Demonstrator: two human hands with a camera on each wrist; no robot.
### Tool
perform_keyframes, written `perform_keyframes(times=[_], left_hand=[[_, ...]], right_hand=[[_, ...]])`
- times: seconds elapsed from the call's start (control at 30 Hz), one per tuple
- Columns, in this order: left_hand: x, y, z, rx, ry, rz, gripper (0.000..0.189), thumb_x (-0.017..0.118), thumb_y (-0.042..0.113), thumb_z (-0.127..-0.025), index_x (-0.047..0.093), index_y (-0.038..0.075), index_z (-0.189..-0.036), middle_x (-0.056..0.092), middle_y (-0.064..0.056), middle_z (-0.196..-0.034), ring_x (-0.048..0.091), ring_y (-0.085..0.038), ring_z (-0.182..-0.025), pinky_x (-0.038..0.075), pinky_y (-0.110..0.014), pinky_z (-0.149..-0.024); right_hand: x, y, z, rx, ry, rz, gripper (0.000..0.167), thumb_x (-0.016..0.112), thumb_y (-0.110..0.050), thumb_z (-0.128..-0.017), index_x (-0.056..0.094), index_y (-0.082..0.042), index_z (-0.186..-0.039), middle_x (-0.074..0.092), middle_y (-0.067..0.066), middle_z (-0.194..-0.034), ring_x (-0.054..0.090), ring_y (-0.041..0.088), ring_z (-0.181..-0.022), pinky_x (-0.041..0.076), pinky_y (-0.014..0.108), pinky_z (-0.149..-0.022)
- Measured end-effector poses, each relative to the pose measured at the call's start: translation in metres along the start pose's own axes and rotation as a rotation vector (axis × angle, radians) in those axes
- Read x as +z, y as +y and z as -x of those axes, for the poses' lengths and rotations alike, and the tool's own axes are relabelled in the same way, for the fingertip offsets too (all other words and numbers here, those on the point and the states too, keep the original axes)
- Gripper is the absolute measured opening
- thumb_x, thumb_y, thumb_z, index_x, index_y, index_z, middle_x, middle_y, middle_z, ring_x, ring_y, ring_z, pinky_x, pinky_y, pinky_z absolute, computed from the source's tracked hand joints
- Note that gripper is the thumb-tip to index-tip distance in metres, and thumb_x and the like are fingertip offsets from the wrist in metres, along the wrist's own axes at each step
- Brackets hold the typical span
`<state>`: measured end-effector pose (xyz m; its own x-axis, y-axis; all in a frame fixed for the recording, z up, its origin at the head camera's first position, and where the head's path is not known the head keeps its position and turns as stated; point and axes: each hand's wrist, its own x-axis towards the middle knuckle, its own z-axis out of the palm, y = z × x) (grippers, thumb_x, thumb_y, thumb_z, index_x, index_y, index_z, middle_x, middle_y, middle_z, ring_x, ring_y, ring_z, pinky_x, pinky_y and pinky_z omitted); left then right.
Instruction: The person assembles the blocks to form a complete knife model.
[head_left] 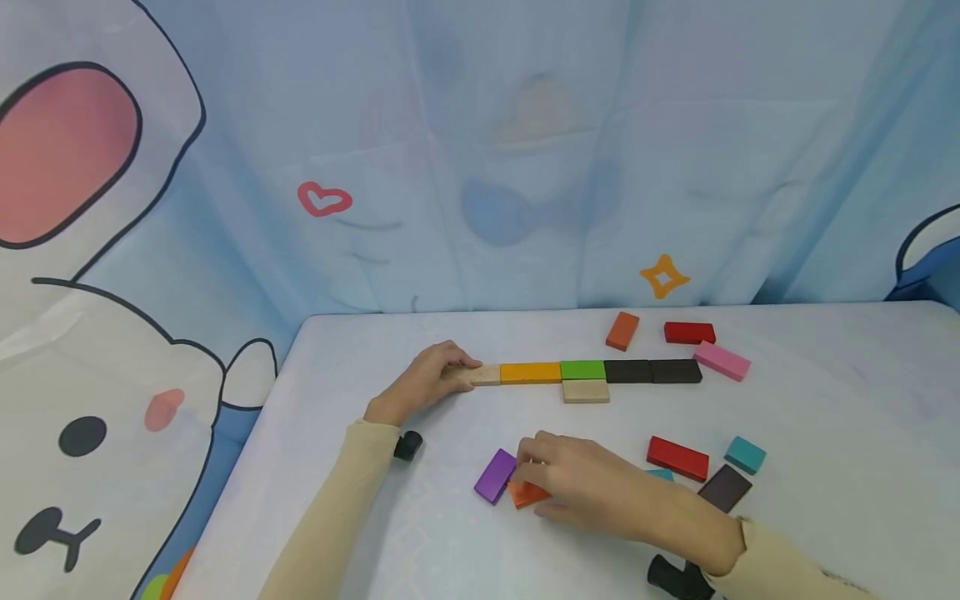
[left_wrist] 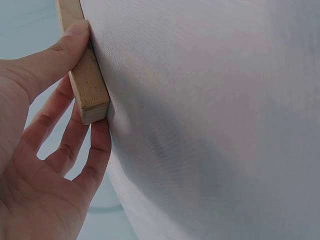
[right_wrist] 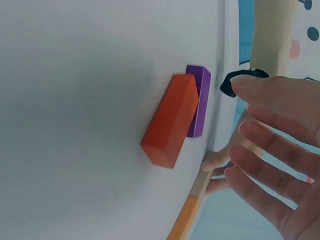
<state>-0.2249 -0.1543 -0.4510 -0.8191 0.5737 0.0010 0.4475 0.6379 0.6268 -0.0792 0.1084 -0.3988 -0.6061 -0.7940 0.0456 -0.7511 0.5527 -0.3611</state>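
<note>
My left hand (head_left: 429,379) pinches a plain wooden block (left_wrist: 90,82) between thumb and fingers. That block is the left end of a row lying on the table. Rightward along the row come a yellow-orange block (head_left: 530,373), a green block (head_left: 582,370) and two black blocks (head_left: 628,372). My right hand (right_wrist: 280,165) is open, its fingers spread and loosely bent, apart from the orange block (right_wrist: 171,120) near it. The orange block lies against a purple block (right_wrist: 201,100); in the head view my hand partly covers it.
A second wooden block (head_left: 586,392) touches the row's front below the green one. Behind the row lie orange (head_left: 622,331), red (head_left: 689,332) and pink (head_left: 722,361) blocks. Red (head_left: 677,458), teal (head_left: 745,454) and dark (head_left: 724,488) blocks lie beyond my right forearm.
</note>
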Motion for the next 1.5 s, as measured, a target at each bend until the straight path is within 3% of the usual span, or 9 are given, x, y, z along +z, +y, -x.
perform_keyframes(times=[0.17,0.43,0.8,1.0,1.3,1.4,1.5], left_hand=[[0.0,0.0,0.0,-0.005,0.002,0.0,0.031,0.079,0.013,-0.094,0.075,0.009,-0.125,0.068,-0.004,-0.115,0.06,-0.021,-0.109,0.049,-0.04,-0.104],[0.0,0.002,0.0,0.001,0.002,-0.001,0.031,0.079,0.013,-0.094,0.075,0.009,-0.125,0.068,-0.004,-0.115,0.06,-0.022,-0.109,0.049,-0.041,-0.105],[0.001,0.002,0.0,-0.011,-0.004,-0.007,0.032,0.079,0.013,-0.094,0.075,0.009,-0.126,0.068,-0.005,-0.117,0.06,-0.023,-0.111,0.048,-0.041,-0.106],[0.001,0.0,0.0,-0.011,0.006,-0.023,0.032,0.08,0.013,-0.094,0.075,0.009,-0.125,0.068,-0.005,-0.116,0.061,-0.023,-0.112,0.048,-0.04,-0.106],[0.0,0.001,0.0,-0.017,0.0,-0.016,0.032,0.079,0.012,-0.094,0.075,0.008,-0.125,0.068,-0.006,-0.117,0.06,-0.024,-0.112,0.048,-0.04,-0.107],[0.0,0.002,0.001,-0.02,-0.001,-0.014,0.032,0.079,0.012,-0.094,0.075,0.008,-0.125,0.068,-0.006,-0.118,0.06,-0.024,-0.111,0.049,-0.041,-0.107],[0.001,0.002,-0.001,-0.023,-0.003,-0.012,0.032,0.079,0.012,-0.094,0.075,0.008,-0.125,0.068,-0.005,-0.118,0.06,-0.023,-0.112,0.048,-0.04,-0.107]], right_hand=[[0.007,0.0,0.0,0.028,-0.049,-0.002,0.037,0.092,-0.018,-0.082,0.078,-0.013,-0.115,0.069,0.004,-0.116,0.066,0.02,-0.106,0.06,0.034,-0.09],[0.017,0.011,-0.003,0.077,-0.084,-0.078,0.033,0.09,-0.013,-0.084,0.078,-0.009,-0.114,0.067,0.001,-0.11,0.061,0.013,-0.098,0.059,0.029,-0.087],[0.028,0.008,-0.007,0.05,-0.157,-0.004,0.039,0.091,-0.015,-0.083,0.077,-0.01,-0.119,0.07,0.004,-0.114,0.065,0.016,-0.102,0.06,0.03,-0.089],[0.029,0.01,-0.001,0.047,-0.173,-0.013,0.039,0.091,-0.015,-0.083,0.076,-0.014,-0.119,0.067,-0.002,-0.107,0.062,0.011,-0.098,0.059,0.028,-0.088],[0.013,0.025,0.009,0.13,-0.178,-0.099,0.04,0.09,-0.015,-0.083,0.075,-0.017,-0.12,0.064,-0.003,-0.111,0.058,0.011,-0.098,0.059,0.033,-0.087],[0.002,0.032,0.009,0.146,-0.148,-0.095,0.039,0.089,-0.015,-0.083,0.074,-0.016,-0.12,0.062,-0.004,-0.111,0.058,0.013,-0.1,0.059,0.034,-0.086],[-0.008,0.04,0.006,0.111,-0.069,-0.055,0.039,0.09,-0.014,-0.083,0.073,-0.016,-0.119,0.062,-0.003,-0.108,0.058,0.015,-0.099,0.06,0.034,-0.084]])
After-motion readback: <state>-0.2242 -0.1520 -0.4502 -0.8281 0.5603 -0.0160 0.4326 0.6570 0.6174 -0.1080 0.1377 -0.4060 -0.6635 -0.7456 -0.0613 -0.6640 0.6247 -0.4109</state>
